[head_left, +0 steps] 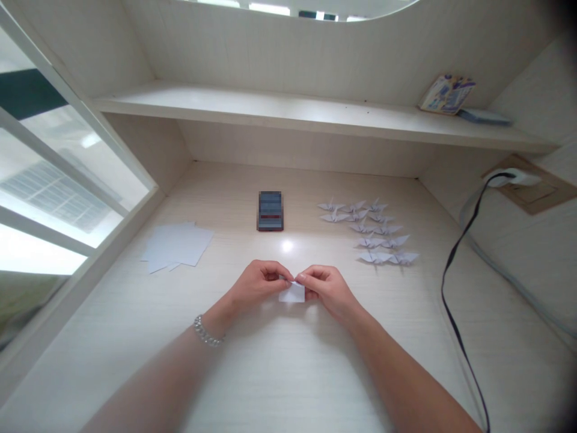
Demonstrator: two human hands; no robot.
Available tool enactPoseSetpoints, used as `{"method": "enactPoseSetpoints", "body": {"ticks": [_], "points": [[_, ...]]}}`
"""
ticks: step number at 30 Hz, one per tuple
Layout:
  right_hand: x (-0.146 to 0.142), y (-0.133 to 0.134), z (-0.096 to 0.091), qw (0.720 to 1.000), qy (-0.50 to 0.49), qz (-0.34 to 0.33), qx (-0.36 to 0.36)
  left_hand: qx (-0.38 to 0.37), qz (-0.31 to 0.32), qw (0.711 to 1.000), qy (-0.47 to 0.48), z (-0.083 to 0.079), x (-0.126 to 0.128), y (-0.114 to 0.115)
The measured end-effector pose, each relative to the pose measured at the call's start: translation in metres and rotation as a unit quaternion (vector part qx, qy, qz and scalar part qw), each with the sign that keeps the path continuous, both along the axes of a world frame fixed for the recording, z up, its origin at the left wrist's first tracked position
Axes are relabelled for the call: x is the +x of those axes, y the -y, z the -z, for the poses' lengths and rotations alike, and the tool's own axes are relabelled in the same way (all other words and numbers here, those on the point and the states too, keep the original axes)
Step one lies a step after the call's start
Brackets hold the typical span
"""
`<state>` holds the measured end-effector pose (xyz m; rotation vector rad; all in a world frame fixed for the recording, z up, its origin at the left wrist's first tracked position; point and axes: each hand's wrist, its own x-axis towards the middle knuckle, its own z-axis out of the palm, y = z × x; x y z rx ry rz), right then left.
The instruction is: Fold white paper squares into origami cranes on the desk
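Observation:
A small folded piece of white paper (292,293) is held over the middle of the desk. My left hand (264,278) pinches its upper left edge between thumb and forefinger. On the other side, my right hand (327,287) grips the upper right edge the same way, and the fingertips of both hands almost meet. Beyond the right hand stand several folded paper cranes (374,240) in loose rows. Loose sheets of white paper (180,245) lie in an overlapping pile to the left. The underside of the held paper is hidden.
A dark phone-like object (270,210), its face blurred, lies behind my hands on the desk (279,373). At the right, a black cable (451,264) runs from a wall socket (534,183) down across the desk. A shelf (288,111) above carries a small colourful box (447,94).

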<state>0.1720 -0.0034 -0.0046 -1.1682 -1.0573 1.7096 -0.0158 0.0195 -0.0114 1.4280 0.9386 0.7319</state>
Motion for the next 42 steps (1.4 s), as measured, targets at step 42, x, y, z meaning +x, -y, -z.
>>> {"method": "enactPoseSetpoints", "body": {"ticks": [42], "points": [[-0.004,-0.001,-0.005,0.999,0.004,0.018,-0.032,-0.102,-0.135,0.981,0.096,-0.004,0.012,0.003]]}}
